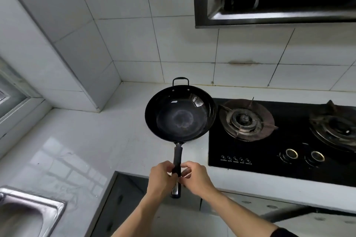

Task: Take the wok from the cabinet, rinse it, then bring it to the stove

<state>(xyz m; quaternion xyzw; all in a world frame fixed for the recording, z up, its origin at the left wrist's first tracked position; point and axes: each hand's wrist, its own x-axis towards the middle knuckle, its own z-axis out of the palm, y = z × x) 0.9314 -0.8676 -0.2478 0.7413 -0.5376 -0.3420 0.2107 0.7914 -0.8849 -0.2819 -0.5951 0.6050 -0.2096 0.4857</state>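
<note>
Both hands grip the long handle [177, 161] of the wok [180, 114]: the left hand [161, 178] and the right hand [194, 176] curl their fingers round it from either side, near its lower end. Beyond the grip, the bowl (dark, a pale ring at its bottom) sits over the counter [92, 140], just left of the stove [269, 152].

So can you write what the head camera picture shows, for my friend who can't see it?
Two hands, the left hand and right hand, grip the long handle of a black wok above a white counter. The wok is just left of a black gas stove, not on a burner. A metal sink shows at bottom left.
</note>
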